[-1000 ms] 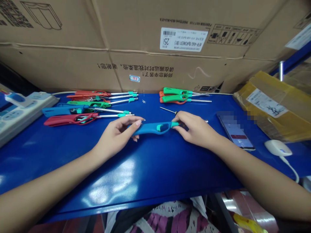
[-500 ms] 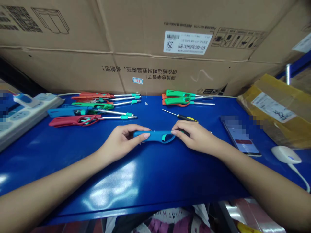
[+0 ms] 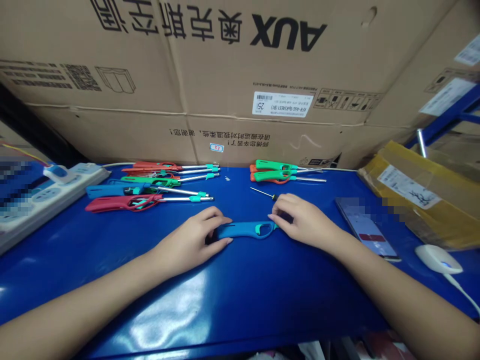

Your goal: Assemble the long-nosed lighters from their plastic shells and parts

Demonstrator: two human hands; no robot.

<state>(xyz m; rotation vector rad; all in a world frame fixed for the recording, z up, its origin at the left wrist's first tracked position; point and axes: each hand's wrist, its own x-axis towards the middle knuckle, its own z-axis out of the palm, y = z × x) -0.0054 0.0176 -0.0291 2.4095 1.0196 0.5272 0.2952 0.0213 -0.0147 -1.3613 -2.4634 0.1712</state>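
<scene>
A blue long-nosed gas lighter [image 3: 242, 230] lies level on the blue table top, its teal trigger inside the loop guard. Around its handle end is my left hand [image 3: 195, 232], fingers along the far edge and thumb along the near edge. My right hand [image 3: 300, 220] is closed at the other end, beside the guard, hiding the nozzle. Just behind the right fingers, a screwdriver [image 3: 262, 192] shows its thin shaft, while its handle is mostly covered by that hand.
Several coloured lighters [image 3: 123, 202] lie at the back left, and green and orange ones [image 3: 273, 175] at the back right. A power strip [image 3: 48, 200] is at left. At right are a phone [image 3: 365, 230], a white corded device [image 3: 438, 258] and a taped box [image 3: 416, 195]. A large carton [image 3: 210, 90] stands behind.
The view has tilted up, showing more of the carton. My left fingers have spread to both edges of the blue lighter's handle. My right hand now covers the screwdriver's handle.
</scene>
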